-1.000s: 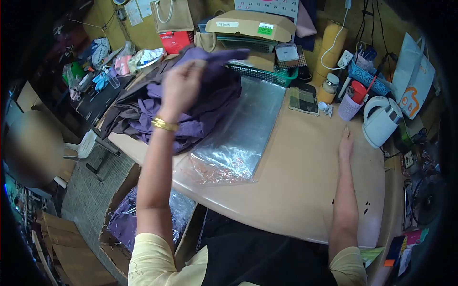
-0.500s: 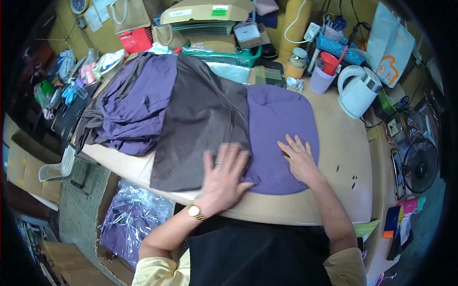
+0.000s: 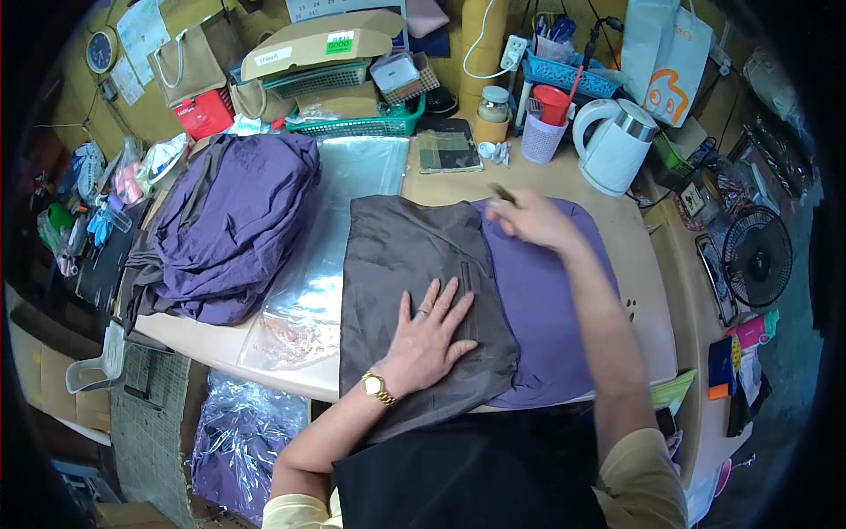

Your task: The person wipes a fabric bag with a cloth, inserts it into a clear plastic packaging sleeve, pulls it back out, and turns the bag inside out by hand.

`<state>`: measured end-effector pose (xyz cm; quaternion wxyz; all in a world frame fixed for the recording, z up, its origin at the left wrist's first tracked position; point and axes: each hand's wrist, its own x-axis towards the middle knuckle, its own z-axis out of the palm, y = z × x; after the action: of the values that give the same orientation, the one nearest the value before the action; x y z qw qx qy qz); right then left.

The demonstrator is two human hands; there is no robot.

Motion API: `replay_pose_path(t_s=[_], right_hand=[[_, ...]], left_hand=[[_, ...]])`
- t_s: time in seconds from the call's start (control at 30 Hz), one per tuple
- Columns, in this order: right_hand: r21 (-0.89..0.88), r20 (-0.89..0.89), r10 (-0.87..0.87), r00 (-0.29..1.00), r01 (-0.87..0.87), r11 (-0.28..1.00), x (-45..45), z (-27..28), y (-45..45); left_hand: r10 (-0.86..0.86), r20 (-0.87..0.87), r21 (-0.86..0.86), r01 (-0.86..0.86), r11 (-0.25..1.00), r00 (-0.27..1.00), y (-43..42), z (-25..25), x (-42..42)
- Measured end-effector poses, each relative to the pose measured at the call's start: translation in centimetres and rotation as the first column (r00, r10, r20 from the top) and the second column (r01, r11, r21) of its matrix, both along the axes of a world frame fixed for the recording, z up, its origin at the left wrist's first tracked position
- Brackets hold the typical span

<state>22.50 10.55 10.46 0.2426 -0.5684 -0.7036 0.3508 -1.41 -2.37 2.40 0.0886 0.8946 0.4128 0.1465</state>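
Observation:
My left hand (image 3: 432, 337) lies flat with fingers spread on a dark brown-grey fabric panel (image 3: 392, 256). That panel overlaps a purple fabric piece (image 3: 564, 309) with a rounded outer edge, at the right of the table. My right hand (image 3: 533, 219) is closed above the far edge of the fabric, somewhat blurred. A small dark thing sticks out from its fingers; I cannot make out what it is. A bunched pile of purple and dark fabric (image 3: 233, 220) lies at the left.
Clear plastic bags (image 3: 352, 189) lie between the pile and the panel. Along the back stand a green basket (image 3: 352, 123), a jar (image 3: 493, 110), a lilac cup (image 3: 542, 139) and a white kettle (image 3: 610, 145). A box of plastic-wrapped purple fabric (image 3: 242, 441) stands below the table.
The dark panel has come off the pile toward me, uncovering the plastic bags. My right hand has risen from the purple piece to its far edge and closed. The view has shifted.

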Motion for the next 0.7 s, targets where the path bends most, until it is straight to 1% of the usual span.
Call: replay_pose_path(t_s=[0.03,0.07,0.1,0.13,0.17,0.2,0.23,0.3,0.33,0.37,0.4,0.43,0.47,0.5,0.53,0.6,0.63,0.67,0.7], right_hand=[[-0.032,-0.067,0.004,0.998,-0.006,0.999,-1.4,-1.7,1.4],[0.011,-0.133,0.015,0.991,-0.014,1.000,-2.4,-5.0,3.2],[-0.021,-0.111,0.002,0.994,-0.005,1.000,-3.6,-6.3,3.7],[0.050,-0.135,-0.011,0.991,0.017,0.999,-4.3,-8.1,4.1],[0.097,-0.112,-0.058,0.992,0.069,0.993,-4.6,-10.2,4.7],[0.143,-0.091,-0.106,0.990,0.119,0.983,-5.2,-10.9,4.6],[0.137,-0.092,-0.104,0.990,0.117,0.984,-5.2,-11.4,4.2],[0.234,-0.188,-0.201,0.961,0.243,0.941,-5.0,-12.0,3.6],[0.228,-0.188,-0.201,0.961,0.242,0.943,-5.0,-12.4,3.6],[0.271,-0.232,-0.208,0.950,0.269,0.924,-5.2,-12.9,3.5],[0.313,-0.276,-0.214,0.937,0.298,0.902,-5.2,-13.2,3.3],[0.308,-0.275,-0.217,0.937,0.300,0.903,-5.3,-13.0,3.0],[0.295,-0.228,-0.220,0.949,0.282,0.913,-5.5,-12.3,2.5],[0.283,-0.180,-0.221,0.959,0.265,0.922,-5.6,-11.9,2.2],[0.282,-0.181,-0.222,0.958,0.267,0.922,-5.6,-12.0,2.2],[0.333,-0.151,-0.207,0.967,0.247,0.910,-5.7,-12.4,2.2],[0.334,-0.152,-0.214,0.965,0.254,0.908,-5.7,-12.6,2.2],[0.370,-0.168,-0.204,0.964,0.254,0.894,-5.8,-12.8,2.2],[0.405,-0.182,-0.197,0.963,0.256,0.878,-5.7,-13.0,2.2]], left_hand=[[0.003,-0.089,-0.042,-0.006,0.999,0.996,-0.3,-1.2,0.4],[0.003,-0.091,-0.045,-0.007,0.999,0.996,-0.8,-1.9,0.4],[0.002,-0.101,-0.034,-0.006,0.999,0.995,-1.3,-2.5,0.3],[0.002,-0.112,-0.021,-0.005,1.000,0.994,-1.8,-2.9,0.1],[0.007,-0.133,-0.001,-0.007,1.000,0.991,-2.4,-2.5,-0.2],[0.008,-0.135,-0.010,-0.010,1.000,0.991,-3.2,-2.4,-0.5],[0.007,-0.157,-0.042,-0.013,0.999,0.988,-3.8,-2.4,-0.9],[0.006,-0.180,-0.074,-0.020,0.997,0.984,-4.1,-1.8,-1.5],[-0.002,-0.170,-0.042,-0.006,0.999,0.985,-4.1,-1.5,-1.7],[-0.013,-0.161,-0.010,0.011,1.000,0.987,-4.2,-1.1,-2.0],[-0.015,-0.163,-0.016,0.013,1.000,0.986,-3.4,0.2,-2.0],[0.016,-0.106,-0.232,-0.041,0.972,0.994,-1.8,2.0,-1.8],[0.059,-0.058,-0.437,-0.079,0.896,0.997,-0.1,3.2,-1.6],[0.100,0.155,-0.217,-0.065,0.974,0.983,1.7,2.4,-1.1],[0.087,0.365,0.013,-0.099,0.995,0.927,3.5,1.0,-0.4],[0.098,0.463,0.156,-0.190,0.969,0.881,7.1,-0.4,1.2],[0.090,0.463,0.158,-0.183,0.970,0.882,8.5,-1.8,1.6],[0.190,0.426,0.057,-0.235,0.970,0.884,9.8,-3.4,2.0],[0.280,0.379,-0.042,-0.286,0.957,0.882,10.4,-3.8,2.8]])
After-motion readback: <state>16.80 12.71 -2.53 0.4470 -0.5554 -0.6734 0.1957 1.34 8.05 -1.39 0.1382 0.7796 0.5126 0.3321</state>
